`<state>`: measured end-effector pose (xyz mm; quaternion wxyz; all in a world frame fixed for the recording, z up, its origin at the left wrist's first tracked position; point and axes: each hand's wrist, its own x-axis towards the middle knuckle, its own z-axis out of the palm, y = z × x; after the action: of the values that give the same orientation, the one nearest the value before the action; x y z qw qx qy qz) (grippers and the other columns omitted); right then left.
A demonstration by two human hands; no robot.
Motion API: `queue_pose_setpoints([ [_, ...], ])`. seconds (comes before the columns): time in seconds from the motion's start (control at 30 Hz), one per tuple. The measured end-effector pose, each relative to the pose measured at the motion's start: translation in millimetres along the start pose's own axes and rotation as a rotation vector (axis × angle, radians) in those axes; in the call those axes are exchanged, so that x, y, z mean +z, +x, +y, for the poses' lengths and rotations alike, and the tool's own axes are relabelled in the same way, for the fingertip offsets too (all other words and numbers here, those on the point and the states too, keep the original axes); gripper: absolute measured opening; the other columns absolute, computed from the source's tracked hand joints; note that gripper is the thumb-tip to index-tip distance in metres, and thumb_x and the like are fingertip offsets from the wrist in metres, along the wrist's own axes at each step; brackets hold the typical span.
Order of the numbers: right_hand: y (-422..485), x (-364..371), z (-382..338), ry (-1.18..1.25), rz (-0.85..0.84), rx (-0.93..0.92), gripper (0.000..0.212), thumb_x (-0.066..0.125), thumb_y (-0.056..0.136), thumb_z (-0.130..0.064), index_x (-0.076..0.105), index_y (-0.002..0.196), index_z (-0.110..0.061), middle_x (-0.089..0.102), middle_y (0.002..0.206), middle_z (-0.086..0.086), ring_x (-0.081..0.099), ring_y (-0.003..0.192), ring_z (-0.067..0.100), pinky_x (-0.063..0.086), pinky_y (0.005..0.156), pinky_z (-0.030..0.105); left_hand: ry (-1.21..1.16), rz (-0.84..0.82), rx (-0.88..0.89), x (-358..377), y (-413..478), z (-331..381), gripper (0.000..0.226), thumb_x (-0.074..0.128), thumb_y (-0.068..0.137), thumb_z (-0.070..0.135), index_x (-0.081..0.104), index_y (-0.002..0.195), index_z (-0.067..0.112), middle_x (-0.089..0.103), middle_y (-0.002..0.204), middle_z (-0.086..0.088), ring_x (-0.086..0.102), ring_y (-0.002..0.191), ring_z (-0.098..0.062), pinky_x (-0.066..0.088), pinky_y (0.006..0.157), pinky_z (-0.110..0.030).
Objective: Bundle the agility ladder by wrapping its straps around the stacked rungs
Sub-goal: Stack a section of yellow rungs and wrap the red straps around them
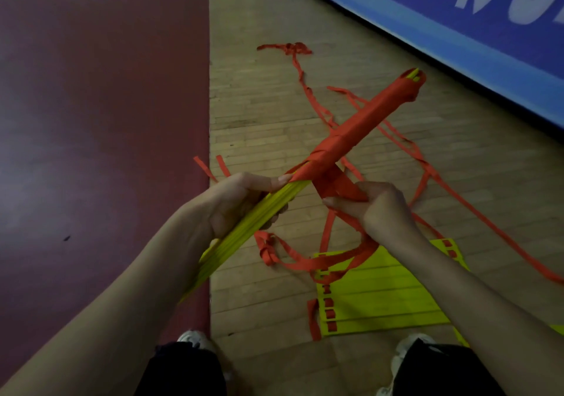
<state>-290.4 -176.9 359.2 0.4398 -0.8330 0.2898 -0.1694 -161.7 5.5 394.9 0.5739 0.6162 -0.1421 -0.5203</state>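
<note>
Closest in, below the stacked rungs (244, 231), dark trousers (183, 371) and a pair of pale shoes (190, 337) stand on the boundary between two surfaces: a maroon floor (91, 121) to the left of the rungs and a strip of wooden floor (259, 115) under and to the right of them. On the wood just right of the rungs' near end, a second set of flat rungs (381, 298) lies spread side by side, red loops threaded along its left edge. Loose red straps (305, 90) trail over the wood beneath and beyond the rungs, ending in a tangle well past their far end. Farther still, a blue banner (442, 29) with white lettering runs along the wall behind the rungs' far tip

The stacked rungs are held in the air, slanting from lower left to upper right; the near half shows bare yellow and the far half is wound in red strap. The left hand (232, 203) clasps the bare yellow part, fingers curled underneath and thumb stretched along the top to the edge of the winding. The right hand (378, 209), just right of the rungs, pinches a broad red band of strap that runs up to the winding, thumb pressed against curled fingers. Both forearms reach forward from the lower corners, wrists nearly level on either side of the rungs
</note>
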Motion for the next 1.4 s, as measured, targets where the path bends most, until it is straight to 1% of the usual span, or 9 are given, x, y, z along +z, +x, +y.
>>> queue_pose_setpoints([
  [0.13, -2, 11, 1, 0.017, 0.016, 0.012, 0.021, 0.081, 0.071, -0.042, 0.067, 0.063, -0.028, 0.053, 0.040, -0.020, 0.052, 0.040, -0.004, 0.039, 0.048, 0.021, -0.043, -0.111, 0.009, 2, -1, -1, 0.021, 0.070, 0.068, 0.032, 0.074, 0.072, 0.012, 0.056, 0.082, -0.007, 0.052, 0.058, -0.013, 0.046, 0.048, -0.021],
  [0.27, -5, 19, -2, 0.104, -0.014, 0.056, 0.021, 0.080, 0.072, -0.040, 0.071, 0.068, -0.022, 0.049, 0.034, -0.009, 0.049, 0.031, 0.009, 0.037, 0.038, 0.019, -0.037, -0.117, 0.006, 3, 0, 0, 0.020, 0.068, 0.072, 0.031, 0.072, 0.074, 0.011, 0.056, 0.079, -0.006, 0.051, 0.058, -0.013, 0.045, 0.048, -0.020],
  [0.53, -6, 10, -4, -0.009, 0.045, -0.098, 0.030, 0.080, 0.067, -0.045, 0.069, 0.064, -0.017, 0.055, 0.043, -0.012, 0.051, 0.045, -0.003, 0.034, 0.046, 0.016, 0.192, 0.253, -0.021, 3, 5, 0, 0.037, 0.073, 0.065, 0.034, 0.070, 0.088, 0.005, 0.070, 0.073, -0.008, 0.064, 0.057, -0.015, 0.050, 0.055, -0.022],
  [0.7, -10, 15, -6, 0.195, 0.009, -0.061, 0.039, 0.080, 0.071, -0.040, 0.060, 0.053, -0.012, 0.052, 0.044, -0.009, 0.047, 0.045, 0.002, 0.037, 0.052, 0.025, 0.518, 0.447, 0.217, 15, 18, -14, 0.024, 0.077, 0.079, 0.035, 0.072, 0.088, 0.014, 0.073, 0.084, -0.005, 0.068, 0.078, -0.018, 0.054, 0.070, -0.033],
  [0.9, -10, 18, -11, 0.203, 0.115, 0.005, 0.054, 0.067, 0.080, -0.055, 0.054, 0.055, -0.010, 0.042, 0.038, -0.007, 0.045, 0.042, 0.012, 0.041, 0.048, 0.037, 1.000, 0.644, 0.545, 42, 16, -25, 0.025, 0.063, 0.085, 0.051, 0.069, 0.093, 0.028, 0.063, 0.073, 0.009, 0.061, 0.070, -0.012, 0.044, 0.057, -0.030],
  [1.07, -13, 19, -18, 0.200, 0.157, 0.120, 0.066, 0.053, 0.070, -0.075, 0.058, 0.055, -0.011, 0.045, 0.043, -0.004, 0.047, 0.048, 0.015, 0.033, 0.053, 0.031, 1.376, 0.739, 0.815, 46, 17, -32, 0.029, 0.054, 0.092, 0.048, 0.067, 0.093, 0.022, 0.066, 0.079, 0.006, 0.063, 0.065, -0.017, 0.036, 0.049, -0.025],
  [1.17, -16, 20, -18, 0.299, 0.116, 0.183, 0.048, 0.065, 0.076, -0.064, 0.065, 0.061, -0.018, 0.048, 0.037, -0.010, 0.048, 0.043, 0.006, 0.035, 0.050, 0.025, 1.482, 0.740, 0.936, 47, 21, -43, 0.029, 0.054, 0.084, 0.042, 0.068, 0.085, 0.017, 0.064, 0.069, 0.003, 0.061, 0.049, -0.019, 0.037, 0.038, -0.024],
  [1.27, -16, 19, -15, 0.488, 0.056, 0.312, 0.042, 0.072, 0.077, -0.050, 0.060, 0.062, -0.013, 0.043, 0.034, -0.008, 0.040, 0.035, 0.009, 0.031, 0.043, 0.025, 1.468, 0.727, 0.900, 48, 20, -46, 0.025, 0.056, 0.087, 0.040, 0.066, 0.089, 0.017, 0.065, 0.077, 0.002, 0.064, 0.060, -0.021, 0.046, 0.045, -0.030],
  [1.4, -15, 15, -13, 0.547, -0.019, 0.336, 0.043, 0.075, 0.075, -0.048, 0.058, 0.055, -0.014, 0.038, 0.039, -0.004, 0.036, 0.036, 0.010, 0.027, 0.042, 0.025, 1.035, 0.401, 0.406, 51, 6, -25, 0.041, 0.067, 0.082, 0.053, 0.058, 0.106, 0.020, 0.065, 0.104, 0.002, 0.065, 0.092, -0.018, 0.054, 0.078, -0.039],
])
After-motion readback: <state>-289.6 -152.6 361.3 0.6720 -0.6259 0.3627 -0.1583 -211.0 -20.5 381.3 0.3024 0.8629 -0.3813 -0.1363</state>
